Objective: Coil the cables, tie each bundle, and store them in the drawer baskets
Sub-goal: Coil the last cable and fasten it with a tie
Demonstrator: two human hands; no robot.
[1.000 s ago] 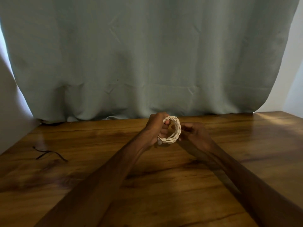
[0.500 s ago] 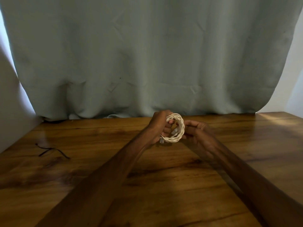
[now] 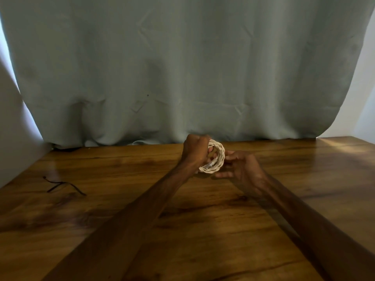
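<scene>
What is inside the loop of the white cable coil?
Fingers of the left hand curl through the white cable coil, and a pale connector end lies against its lower inner edge. The left hand covers the loop's left part.

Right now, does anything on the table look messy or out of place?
Only one thing: a thin black string lies loose and crooked on the left side of the table, away from the white cable coil that the left hand grips. The coil itself looks neat.
</scene>
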